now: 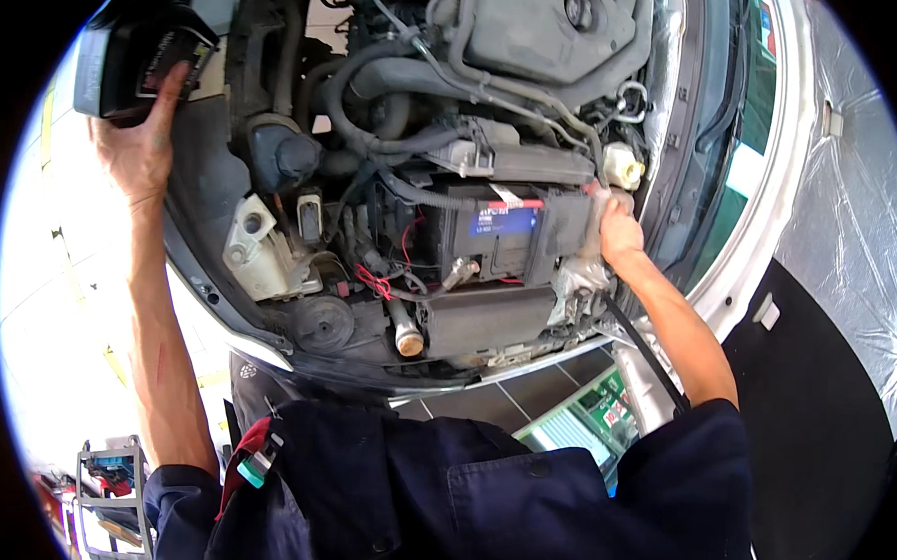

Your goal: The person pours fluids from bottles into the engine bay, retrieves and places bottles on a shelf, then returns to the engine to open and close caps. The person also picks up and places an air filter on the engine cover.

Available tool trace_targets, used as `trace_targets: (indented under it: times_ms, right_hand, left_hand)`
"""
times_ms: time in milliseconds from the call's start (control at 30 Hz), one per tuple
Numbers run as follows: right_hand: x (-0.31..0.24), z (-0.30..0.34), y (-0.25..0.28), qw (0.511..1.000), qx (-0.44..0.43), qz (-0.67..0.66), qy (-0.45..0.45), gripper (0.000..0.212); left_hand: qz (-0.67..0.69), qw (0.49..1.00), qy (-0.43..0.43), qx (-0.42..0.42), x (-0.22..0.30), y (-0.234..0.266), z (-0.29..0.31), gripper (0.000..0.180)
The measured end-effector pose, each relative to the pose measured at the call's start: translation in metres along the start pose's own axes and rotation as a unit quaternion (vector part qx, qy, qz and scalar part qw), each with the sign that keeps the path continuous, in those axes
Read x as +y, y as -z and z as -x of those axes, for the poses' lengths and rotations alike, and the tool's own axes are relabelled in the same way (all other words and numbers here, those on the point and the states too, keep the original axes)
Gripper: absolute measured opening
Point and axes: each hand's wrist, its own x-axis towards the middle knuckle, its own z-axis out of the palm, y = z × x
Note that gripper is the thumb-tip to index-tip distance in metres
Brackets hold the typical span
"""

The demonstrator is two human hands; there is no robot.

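Note:
My left hand (135, 161) is at the far left, over the front edge of a car's engine bay. It grips a black boxy plastic part (128, 61) with a dark printed label; the thumb lies across its face and the other fingers are hidden behind it. Toward the right, my right hand (623, 231) is closed beside the car battery (490, 242), which is dark with a blue label. Something pale and translucent shows at its fingers, too unclear to name. A whitish reservoir with a yellowish cap (626, 168) sits just beyond this hand.
The grey engine cover (539, 34) and thick black hoses (377, 77) fill the far side. Thin red wires (373, 280) hang loose left of the battery. A capped metal tube (406, 336) points toward me. A tool cart (114, 501) stands at the lower left.

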Motion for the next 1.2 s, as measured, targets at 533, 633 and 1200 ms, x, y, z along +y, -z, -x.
trace_targets:
  times_ms: [533,633,1200]
  right_hand:
    - [-0.012,0.022,0.015,0.995,0.095,0.04,0.015,0.034]
    - [-0.011,0.0,0.008,0.997,0.076,-0.006,0.005,0.039]
    - [-0.005,0.007,0.017,0.994,0.101,-0.002,0.037,0.022]
  left_hand:
    - [0.015,1.0,0.018,-0.013,0.003,0.003,-0.001,0.082]
    - [0.007,1.0,0.029,-0.001,-0.008,0.0,0.0,0.082]
    - [0.005,0.999,0.029,-0.015,0.005,0.011,-0.001,0.083]
